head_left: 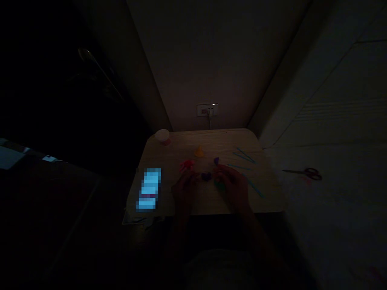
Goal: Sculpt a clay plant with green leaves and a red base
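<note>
In dim light, a small dark purple lump [206, 176], which looks like modelling clay, sits between my hands just above or on the tabletop. My left hand [184, 188] is curled, its fingertips close to the lump's left side. From the right, my right hand [234, 186] reaches in with fingers bent and pressed together. Whatever either hand pinches is too dark to make out. Partly under my right hand lies a green lump [219, 184]. A red piece with pinkish projections [188, 164] is just beyond my left fingers, and a smaller purple piece [216, 160] beyond my right.
An orange cone-like piece [199, 152] stands farther back. Several thin teal sticks [246, 154] lie at the right. A white tub [163, 136] occupies the back left corner, and a lit phone [149, 189] the left side. Red-handled scissors [311, 173] lie off to the right.
</note>
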